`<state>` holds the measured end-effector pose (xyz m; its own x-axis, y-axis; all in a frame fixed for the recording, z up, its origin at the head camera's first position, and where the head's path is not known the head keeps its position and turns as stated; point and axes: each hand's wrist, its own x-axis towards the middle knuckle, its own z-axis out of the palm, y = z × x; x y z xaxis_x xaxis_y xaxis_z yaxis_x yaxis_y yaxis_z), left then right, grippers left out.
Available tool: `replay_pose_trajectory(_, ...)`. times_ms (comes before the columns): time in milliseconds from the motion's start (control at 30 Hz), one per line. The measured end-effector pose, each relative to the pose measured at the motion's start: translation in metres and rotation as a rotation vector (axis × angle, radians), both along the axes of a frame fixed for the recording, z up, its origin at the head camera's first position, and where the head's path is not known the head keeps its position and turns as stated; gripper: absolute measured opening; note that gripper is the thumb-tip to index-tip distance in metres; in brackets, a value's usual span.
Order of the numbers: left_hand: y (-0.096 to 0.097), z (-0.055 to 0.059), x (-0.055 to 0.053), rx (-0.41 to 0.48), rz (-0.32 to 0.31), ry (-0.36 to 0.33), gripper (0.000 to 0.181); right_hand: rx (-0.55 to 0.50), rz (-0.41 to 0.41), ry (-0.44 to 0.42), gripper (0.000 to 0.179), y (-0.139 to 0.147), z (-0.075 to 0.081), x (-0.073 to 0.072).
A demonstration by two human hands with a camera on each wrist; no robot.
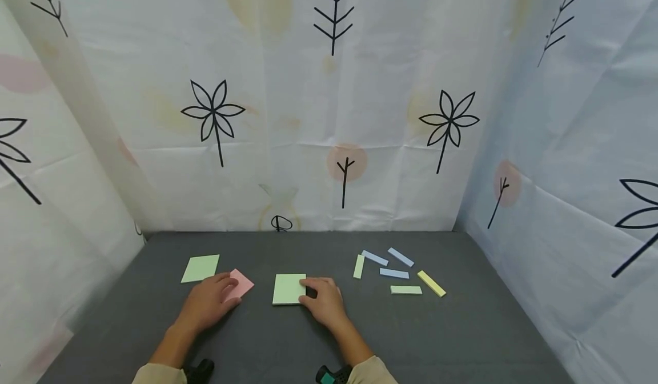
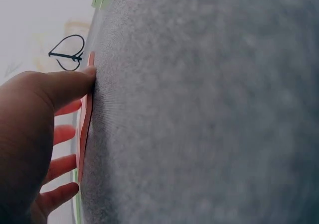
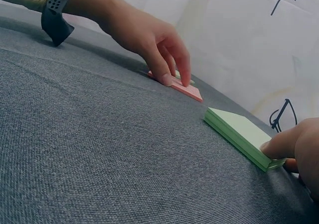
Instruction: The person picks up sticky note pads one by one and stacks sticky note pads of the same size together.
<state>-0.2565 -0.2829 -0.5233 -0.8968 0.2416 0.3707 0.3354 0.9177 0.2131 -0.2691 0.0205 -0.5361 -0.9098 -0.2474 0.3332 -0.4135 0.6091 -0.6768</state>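
Observation:
A thin pink square (image 1: 241, 284) lies flat on the grey cloth, turned cornerwise. My left hand (image 1: 205, 304) holds it from its left side, thumb at the near edge and fingers at the far edge. A little to the right sits a stack of pale green squares (image 1: 287, 288); its layered edge shows in the right wrist view. My right hand (image 1: 326, 304) grips this stack by its right side, the thumb (image 3: 279, 145) at the near corner and a finger beyond it. Another green square (image 1: 199, 268) lies behind the left hand, near the pink one.
Right of my right hand lie several short strips: blue strips (image 1: 394, 273), green strips (image 1: 406, 290) and a yellow strip (image 1: 432, 284). A white patterned cloth (image 1: 288, 190) walls the grey table (image 1: 257, 350) at the back and both sides.

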Motion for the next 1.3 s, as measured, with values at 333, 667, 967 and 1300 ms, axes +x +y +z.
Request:
replay_pose_trajectory(333,0.001,-0.003,-0.006,-0.101,0.017,0.075,0.023,0.003,0.011,0.020,0.035,0.001,-0.001,-0.001)
replay_pose_trajectory(667,-0.001,0.003,-0.004,0.035,0.080,-0.079,0.022,0.006,0.013,0.008,0.035,0.001,0.002,-0.001)
replay_pose_trajectory(967,-0.006,0.004,-0.001,0.128,0.065,-0.115,0.012,0.003,0.014,-0.002,0.035,0.000,0.003,0.000)
replay_pose_trajectory(1300,-0.011,0.003,0.000,0.155,0.039,-0.152,0.019,0.008,0.010,0.001,0.035,0.000,0.002,0.001)
